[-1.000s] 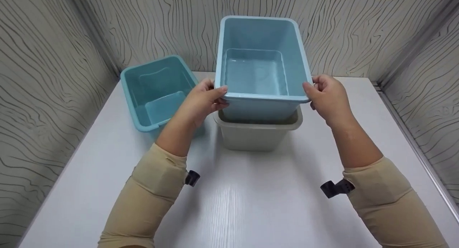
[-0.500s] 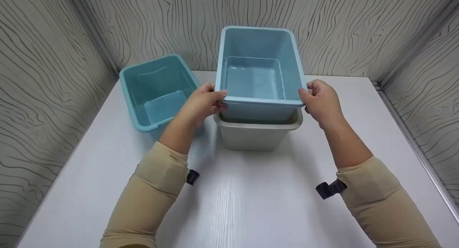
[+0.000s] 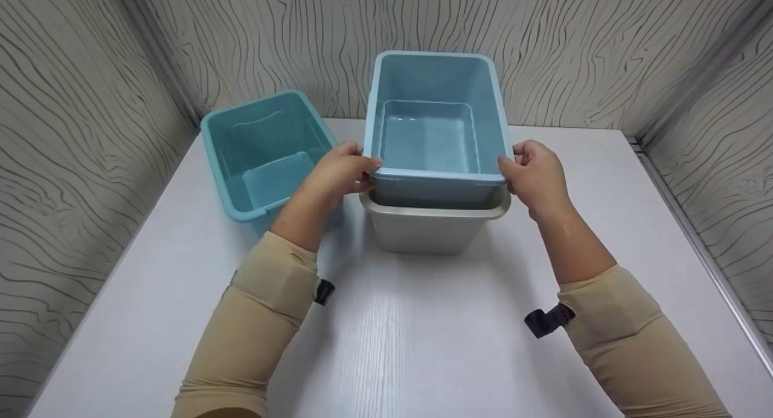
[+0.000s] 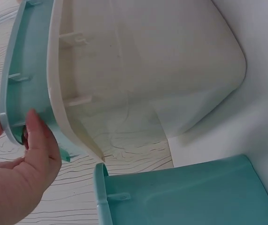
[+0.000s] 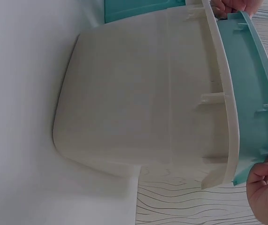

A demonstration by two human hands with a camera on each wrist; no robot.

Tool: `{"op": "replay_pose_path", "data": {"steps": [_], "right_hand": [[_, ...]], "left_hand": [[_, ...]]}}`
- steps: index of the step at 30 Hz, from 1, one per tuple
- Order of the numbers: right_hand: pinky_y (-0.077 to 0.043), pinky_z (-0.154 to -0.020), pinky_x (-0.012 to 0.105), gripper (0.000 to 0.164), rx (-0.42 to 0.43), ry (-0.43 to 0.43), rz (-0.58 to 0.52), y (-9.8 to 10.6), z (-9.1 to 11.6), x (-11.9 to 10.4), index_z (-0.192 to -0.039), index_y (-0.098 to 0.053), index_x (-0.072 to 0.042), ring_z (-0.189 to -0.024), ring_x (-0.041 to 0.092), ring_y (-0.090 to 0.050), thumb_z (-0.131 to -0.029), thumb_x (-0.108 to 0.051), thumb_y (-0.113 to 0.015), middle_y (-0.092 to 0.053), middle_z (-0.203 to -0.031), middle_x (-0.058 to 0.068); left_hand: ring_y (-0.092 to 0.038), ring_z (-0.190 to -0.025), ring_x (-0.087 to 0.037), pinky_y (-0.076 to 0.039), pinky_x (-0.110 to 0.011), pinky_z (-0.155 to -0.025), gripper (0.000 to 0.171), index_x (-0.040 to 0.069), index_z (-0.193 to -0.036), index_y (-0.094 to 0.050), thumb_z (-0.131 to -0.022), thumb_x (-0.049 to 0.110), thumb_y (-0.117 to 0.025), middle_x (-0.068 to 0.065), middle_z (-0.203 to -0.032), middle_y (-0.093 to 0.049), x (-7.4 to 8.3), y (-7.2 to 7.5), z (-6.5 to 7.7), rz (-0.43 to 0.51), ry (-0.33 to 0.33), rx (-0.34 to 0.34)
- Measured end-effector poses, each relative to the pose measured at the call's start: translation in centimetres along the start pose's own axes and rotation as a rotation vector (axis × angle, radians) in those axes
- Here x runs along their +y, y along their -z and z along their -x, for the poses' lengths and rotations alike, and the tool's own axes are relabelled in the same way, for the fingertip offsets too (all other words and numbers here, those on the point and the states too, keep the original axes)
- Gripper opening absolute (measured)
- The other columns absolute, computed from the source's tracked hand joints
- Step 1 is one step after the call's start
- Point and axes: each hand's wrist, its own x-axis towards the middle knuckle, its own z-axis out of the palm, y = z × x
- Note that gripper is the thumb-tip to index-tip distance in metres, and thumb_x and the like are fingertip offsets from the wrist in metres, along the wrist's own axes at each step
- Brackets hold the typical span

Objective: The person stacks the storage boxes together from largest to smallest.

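Observation:
A light blue plastic bin [image 3: 432, 134] sits partly inside a beige bin [image 3: 429, 231], its rim standing above the beige one. At the light blue bin's near left corner, my left hand [image 3: 341, 173] pinches the rim with the thumb on top. My right hand [image 3: 537, 176] grips the same rim at the near right corner. In the left wrist view, the fingers of the left hand [image 4: 26, 168] curl under the rim. The right wrist view shows the right hand [image 5: 267, 187] at the opposite corner. The beige bin's base rests on the table.
A teal bin [image 3: 266, 158] stands open-topped to the left, close to my left forearm. The white table [image 3: 386, 333] is bounded by wood-patterned walls [image 3: 290, 37] at the back and sides. Dark camera mounts [image 3: 546, 321] stick out from both forearms.
The light blue bin has come down deeper into the beige bin and slightly left at its right side. Both hands moved with it, the right one down and inward. The teal and beige bins stayed put.

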Motion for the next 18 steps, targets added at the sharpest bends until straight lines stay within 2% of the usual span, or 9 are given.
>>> {"op": "replay_pose_path", "data": {"steps": [7,12,18], "right_hand": [[-0.047,-0.056,0.017,0.028,-0.015,-0.013,0.030,-0.3,-0.3,0.6,-0.108,-0.052,0.002,-0.065,0.010,-0.052,-0.090,-0.020,-0.052,-0.055,-0.080,0.006],[-0.045,-0.055,0.017,0.027,-0.034,-0.029,0.061,-0.6,-0.5,1.1,-0.107,-0.053,0.002,-0.064,0.010,-0.049,-0.090,-0.019,-0.051,-0.053,-0.079,0.006],[-0.046,-0.057,0.018,0.028,-0.041,-0.031,0.090,-0.7,-0.5,1.4,-0.108,-0.053,0.001,-0.069,0.013,-0.050,-0.091,-0.020,-0.050,-0.054,-0.083,0.008]], "left_hand": [[-0.055,-0.090,-0.022,-0.049,-0.032,-0.080,0.023,0.005,-0.103,-0.050,-0.087,0.019,-0.057,-0.012,-0.099,-0.055,-0.3,-0.1,-0.1,-0.168,0.027,0.030],[-0.054,-0.079,-0.020,-0.049,-0.032,-0.072,0.016,0.005,-0.091,-0.050,-0.086,0.020,-0.053,-0.010,-0.089,-0.054,-0.6,-0.1,-0.3,-0.246,-0.002,0.077],[-0.054,-0.074,-0.018,-0.051,-0.030,-0.069,0.018,0.004,-0.091,-0.052,-0.088,0.022,-0.049,-0.008,-0.085,-0.053,-0.9,-0.2,-0.7,-0.365,-0.036,0.096]]}}
